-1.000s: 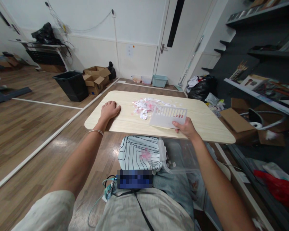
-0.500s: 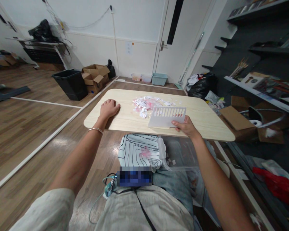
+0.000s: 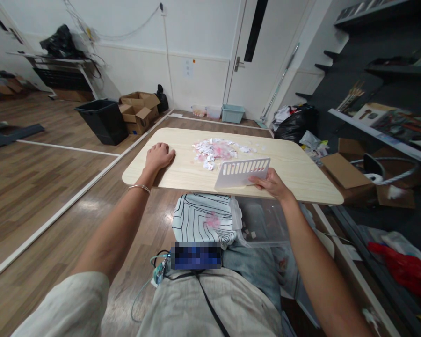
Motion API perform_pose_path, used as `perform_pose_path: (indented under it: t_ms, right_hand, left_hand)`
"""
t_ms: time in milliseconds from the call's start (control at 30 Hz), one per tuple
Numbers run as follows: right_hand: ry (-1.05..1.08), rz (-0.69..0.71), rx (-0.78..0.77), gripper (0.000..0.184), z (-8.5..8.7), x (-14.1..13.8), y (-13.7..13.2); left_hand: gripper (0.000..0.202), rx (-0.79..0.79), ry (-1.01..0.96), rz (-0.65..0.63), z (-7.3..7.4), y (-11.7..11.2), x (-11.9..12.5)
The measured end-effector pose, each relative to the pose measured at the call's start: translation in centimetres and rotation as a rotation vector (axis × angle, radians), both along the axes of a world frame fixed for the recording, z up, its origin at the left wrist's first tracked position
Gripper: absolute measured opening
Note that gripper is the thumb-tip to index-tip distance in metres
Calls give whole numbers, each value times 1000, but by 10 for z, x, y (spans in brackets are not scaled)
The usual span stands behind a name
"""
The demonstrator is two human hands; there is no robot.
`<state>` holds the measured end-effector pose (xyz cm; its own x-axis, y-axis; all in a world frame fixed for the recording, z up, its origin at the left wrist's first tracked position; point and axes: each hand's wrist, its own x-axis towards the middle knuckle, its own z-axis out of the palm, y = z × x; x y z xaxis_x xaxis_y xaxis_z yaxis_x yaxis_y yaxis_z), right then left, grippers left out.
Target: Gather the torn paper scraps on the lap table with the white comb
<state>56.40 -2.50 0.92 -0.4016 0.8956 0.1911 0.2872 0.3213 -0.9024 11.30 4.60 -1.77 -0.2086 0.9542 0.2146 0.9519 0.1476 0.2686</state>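
My right hand (image 3: 271,182) grips a white plastic panel (image 3: 236,180) with a row of slots along its top, thumb on the near face. The panel stands tilted at the near edge of the pale wooden table (image 3: 287,164). Just beyond it lies a loose heap of torn paper scraps (image 3: 214,150), white with pink patches; some smaller bits are scattered to the right. My left hand (image 3: 159,157) rests palm down on the table's left part, holding nothing, its fingertips partly hidden from view.
Below the table's near edge are a clear plastic bin (image 3: 263,222) with a few small pieces inside and a line-patterned cloth (image 3: 199,220) with a pink stain. A black bin (image 3: 103,124) and cardboard boxes (image 3: 140,107) stand on the floor beyond left. An open carton (image 3: 347,164) is at right.
My right hand has tipped the slotted panel and brought it slightly nearer to me. My left hand stays in place, and the paper heap looks the same.
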Motion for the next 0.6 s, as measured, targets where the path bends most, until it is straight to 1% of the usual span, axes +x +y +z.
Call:
perform_pose_path:
  t_ms: [433,600]
  right_hand:
    - [-21,24,-17,72,-9,10,7]
    - [19,-23,-47,72,-11,10,8]
  left_hand:
    - [60,7,-10,-9,1,-1,0]
    - [59,16,-17,-10,0,-1,-1]
